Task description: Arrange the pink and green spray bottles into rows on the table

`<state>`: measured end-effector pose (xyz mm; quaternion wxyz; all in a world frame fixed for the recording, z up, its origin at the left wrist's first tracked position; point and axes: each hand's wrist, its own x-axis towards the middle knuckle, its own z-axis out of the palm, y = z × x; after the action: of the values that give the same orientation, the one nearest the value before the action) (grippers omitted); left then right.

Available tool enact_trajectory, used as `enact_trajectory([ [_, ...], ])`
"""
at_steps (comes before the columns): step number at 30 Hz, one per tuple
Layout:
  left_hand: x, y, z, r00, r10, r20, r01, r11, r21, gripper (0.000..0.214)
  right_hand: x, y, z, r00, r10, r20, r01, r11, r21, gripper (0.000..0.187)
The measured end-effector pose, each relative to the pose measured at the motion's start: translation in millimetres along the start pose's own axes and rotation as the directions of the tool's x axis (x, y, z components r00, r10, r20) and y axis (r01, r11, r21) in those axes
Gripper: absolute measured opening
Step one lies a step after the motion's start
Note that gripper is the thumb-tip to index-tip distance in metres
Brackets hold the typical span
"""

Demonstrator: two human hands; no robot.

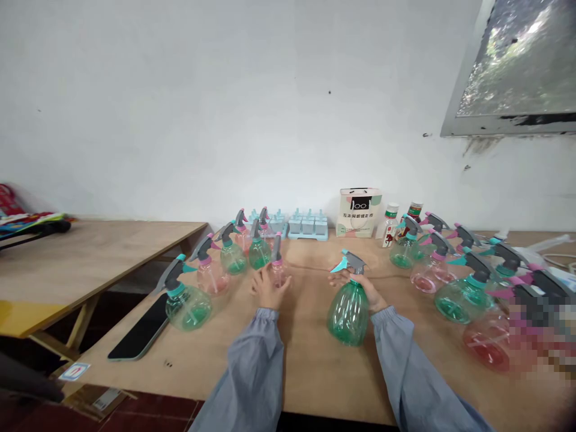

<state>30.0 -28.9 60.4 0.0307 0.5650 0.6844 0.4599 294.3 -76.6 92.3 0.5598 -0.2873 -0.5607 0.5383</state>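
My right hand (368,293) is closed around the neck of a green spray bottle (347,315) with a grey and turquoise trigger head. Its nozzle points left, and the bottle stands slightly tilted in front of me. To the left, my left hand (270,289) curls about a small pink spray bottle (278,269), thumb on the right side and fingers on the left. The hand hides part of that bottle's body. Beside it stand a green spray bottle (258,253) and another pink one (213,276).
A black phone (140,329) lies beside a green spray bottle (189,307) at left. Several spray bottles (463,297) crowd the table's right side. Light blue moulds (308,225), a paper bag (359,213) and a white-capped bottle (389,225) stand along the wall.
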Motion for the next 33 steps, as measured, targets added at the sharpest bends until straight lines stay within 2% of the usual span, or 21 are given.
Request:
enact_trajectory([
  [3,-10,2,16.6,0.99,0.136,0.043,-0.132,0.987,-0.088,0.071,1,3,-1,0.999,-0.032,-0.028,0.03,0.997,-0.075,0.048],
  [6,-14,2,23.0,0.982,0.178,0.062,-0.173,0.981,-0.086,0.073,2,6,-1,0.998,-0.024,-0.059,0.015,0.989,-0.145,0.049],
  [9,-13,3,21.1,0.982,0.175,0.066,-0.171,0.983,-0.067,0.071,3,6,0,0.984,-0.082,-0.159,0.057,0.986,-0.157,0.045],
  [11,-13,5,18.7,0.984,0.166,0.058,-0.163,0.985,-0.054,0.069,2,4,2,0.977,-0.108,-0.183,0.08,0.985,-0.153,0.042],
  [16,-13,7,15.7,0.981,0.174,0.08,-0.172,0.984,-0.042,0.07,1,6,8,0.987,-0.118,-0.11,0.106,0.988,-0.11,0.038],
  [20,-11,7,14.4,0.979,0.187,0.085,-0.183,0.982,-0.055,0.068,4,11,10,0.966,-0.183,-0.183,0.167,0.981,-0.102,0.037],
  [24,-10,6,13.6,0.978,0.187,0.091,-0.182,0.981,-0.06,0.069,5,13,10,0.986,-0.113,-0.124,0.104,0.992,-0.076,0.039],
  [29,-11,7,13.9,0.98,0.174,0.093,-0.171,0.984,-0.047,0.068,4,9,13,0.968,-0.157,-0.198,0.134,0.983,-0.123,0.041],
  [33,-12,7,14.7,0.981,0.177,0.082,-0.174,0.984,-0.044,0.068,3,4,16,0.987,-0.106,-0.121,0.088,0.985,-0.15,0.048],
])
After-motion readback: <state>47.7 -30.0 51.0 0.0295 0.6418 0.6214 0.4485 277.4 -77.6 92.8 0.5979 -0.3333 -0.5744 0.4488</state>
